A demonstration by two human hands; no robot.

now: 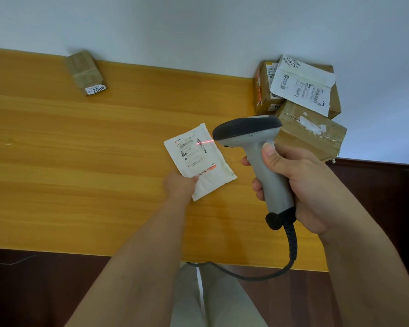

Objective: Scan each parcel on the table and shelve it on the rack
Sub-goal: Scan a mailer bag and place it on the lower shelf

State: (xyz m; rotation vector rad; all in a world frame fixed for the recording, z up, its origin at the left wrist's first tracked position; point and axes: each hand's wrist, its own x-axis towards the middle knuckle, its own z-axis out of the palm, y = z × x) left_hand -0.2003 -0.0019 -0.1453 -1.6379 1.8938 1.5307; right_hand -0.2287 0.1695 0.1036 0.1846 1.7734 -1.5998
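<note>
While I look down from the head camera, I see my left hand [181, 185] holding a small white mailer bag [198, 160] by its near bottom corner. My thumb lies on top of that corner and pinches it; the other fingers are hidden under the bag, so I cannot tell how they lie. The bag sits low over the yellow wooden desk [80, 161], tilted, with its shipping label [194, 149] facing up. I cannot tell if its far end touches the desk.

My right hand [300, 185] grips a grey barcode scanner [255, 149] around its handle. The thumb [269, 154] presses on the back of the handle, and the fingers [257, 185] curl round the front. The scanner's dark head points left at the bag, just beside its right edge. A thin red light line [204, 142] falls across the barcode at the top right of the label. A black cable [291, 246] hangs from the scanner's bottom and loops down past the desk edge.

At the far right corner of the desk is a pile of brown cardboard boxes [309, 133], with a white bag parcel [302, 86] lying on top. Far away on the left, against the wall, lies a small brown parcel [85, 72] with a white sticker that reads 200.
</note>
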